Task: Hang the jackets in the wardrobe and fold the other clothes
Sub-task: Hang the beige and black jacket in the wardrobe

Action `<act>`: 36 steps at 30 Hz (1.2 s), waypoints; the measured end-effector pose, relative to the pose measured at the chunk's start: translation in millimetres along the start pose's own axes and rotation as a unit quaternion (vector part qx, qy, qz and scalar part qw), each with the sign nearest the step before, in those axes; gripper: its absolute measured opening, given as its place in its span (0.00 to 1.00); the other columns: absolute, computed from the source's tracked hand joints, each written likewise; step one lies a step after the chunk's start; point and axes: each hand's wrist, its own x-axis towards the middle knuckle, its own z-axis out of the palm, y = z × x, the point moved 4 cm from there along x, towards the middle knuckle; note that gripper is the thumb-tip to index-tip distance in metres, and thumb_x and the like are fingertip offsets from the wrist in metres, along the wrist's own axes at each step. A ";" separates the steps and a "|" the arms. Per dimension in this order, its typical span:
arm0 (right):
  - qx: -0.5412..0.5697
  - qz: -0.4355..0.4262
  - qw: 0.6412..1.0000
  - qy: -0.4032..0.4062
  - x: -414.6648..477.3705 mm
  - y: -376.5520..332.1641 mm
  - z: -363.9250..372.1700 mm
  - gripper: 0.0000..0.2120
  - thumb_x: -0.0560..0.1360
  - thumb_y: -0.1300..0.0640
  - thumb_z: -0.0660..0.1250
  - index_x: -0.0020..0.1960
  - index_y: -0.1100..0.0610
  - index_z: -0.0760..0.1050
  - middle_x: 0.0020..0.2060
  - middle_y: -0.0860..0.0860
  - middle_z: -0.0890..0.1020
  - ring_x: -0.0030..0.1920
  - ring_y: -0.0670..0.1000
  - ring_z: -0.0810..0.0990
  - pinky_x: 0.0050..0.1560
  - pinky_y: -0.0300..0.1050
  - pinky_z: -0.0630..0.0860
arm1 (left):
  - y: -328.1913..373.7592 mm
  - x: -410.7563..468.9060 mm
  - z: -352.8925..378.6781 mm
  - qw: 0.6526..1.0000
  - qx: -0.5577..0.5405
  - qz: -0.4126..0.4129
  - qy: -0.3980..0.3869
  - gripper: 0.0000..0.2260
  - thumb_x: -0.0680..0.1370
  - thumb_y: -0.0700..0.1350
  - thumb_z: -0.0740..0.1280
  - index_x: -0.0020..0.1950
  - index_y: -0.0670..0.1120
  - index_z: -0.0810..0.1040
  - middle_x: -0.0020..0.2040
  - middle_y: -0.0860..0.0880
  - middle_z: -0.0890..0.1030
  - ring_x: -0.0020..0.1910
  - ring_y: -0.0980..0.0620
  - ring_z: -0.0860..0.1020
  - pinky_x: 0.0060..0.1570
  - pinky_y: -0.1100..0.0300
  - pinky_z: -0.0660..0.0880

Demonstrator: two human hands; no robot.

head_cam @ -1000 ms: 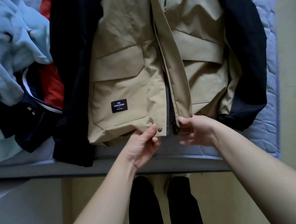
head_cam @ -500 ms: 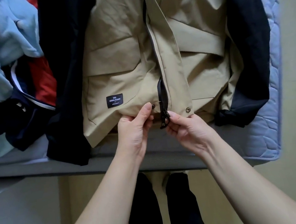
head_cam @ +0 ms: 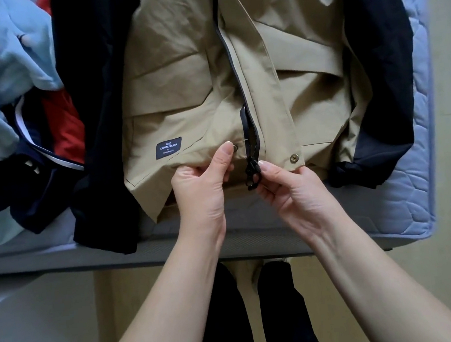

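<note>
Quilted pale-blue mattress (head_cam: 403, 203) of a bed carries the items under inspection; beige flooring (head_cam: 154, 301) shows below its near edge. Khaki jacket with navy sleeves (head_cam: 182, 73) lies front-up on the mattress, directly beyond both hands, its hem toward the person. Left hand (head_cam: 201, 189) is closed on the hem of the jacket's left-side panel, thumb on top just beside a metal snap stud (head_cam: 235, 148), fingers curled under the cloth. Right hand (head_cam: 289, 189) pinches the bottom end of the black zipper (head_cam: 252, 168) between thumb and fingertips, close beside the left hand; the zipper slider hangs just between the two hands. Second snap stud (head_cam: 293, 158) sits on the storm flap just beyond the right hand. Dark woven label (head_cam: 168, 148) with white lettering is sewn on the pocket beyond the left hand. Zipper teeth are apart above the slider as far as visible. Further out from the left hand lies a heap of other clothes: a light-blue fleece garment (head_cam: 2, 71) over a navy-and-red garment (head_cam: 50, 138) with white trim. Dark trouser legs (head_cam: 224, 317) of the person appear below the forearms.
</note>
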 end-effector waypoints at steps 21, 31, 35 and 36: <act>0.005 -0.051 0.996 0.074 -6.6 -10.3 0.8 0.12 0.74 0.70 0.67 0.57 0.66 0.76 0.46 0.60 0.82 0.40 0.50 0.83 0.36 0.38 0.78 | 4.8 -9.3 -8.4 0.977 0.191 0.034 -0.092 0.12 0.73 0.40 0.72 0.30 0.47 0.79 0.28 0.52 0.78 0.29 0.57 0.74 0.35 0.65 0.73; -0.023 -0.065 0.992 0.107 -12.4 -9.0 -0.9 0.06 0.72 0.70 0.68 0.48 0.63 0.78 0.42 0.58 0.83 0.41 0.53 0.81 0.40 0.39 0.78 | 7.9 -10.3 -1.1 0.909 0.388 0.092 -0.118 0.11 0.75 0.46 0.71 0.32 0.47 0.81 0.28 0.53 0.81 0.28 0.58 0.78 0.33 0.63 0.72; 0.004 -0.082 0.989 0.124 -13.6 -3.6 2.9 0.08 0.71 0.72 0.68 0.42 0.60 0.79 0.37 0.55 0.84 0.38 0.51 0.84 0.42 0.41 0.81 | 6.4 -13.7 -3.8 0.896 0.413 0.108 -0.121 0.12 0.73 0.50 0.69 0.36 0.41 0.82 0.31 0.45 0.82 0.33 0.43 0.80 0.35 0.51 0.76; 0.012 -0.080 0.988 0.130 -13.0 -1.9 2.4 0.08 0.71 0.72 0.68 0.42 0.60 0.78 0.37 0.55 0.84 0.38 0.51 0.84 0.42 0.42 0.81 | 5.1 -12.2 -4.0 0.898 0.411 0.094 -0.124 0.11 0.74 0.49 0.70 0.35 0.43 0.81 0.29 0.48 0.81 0.31 0.45 0.79 0.35 0.52 0.76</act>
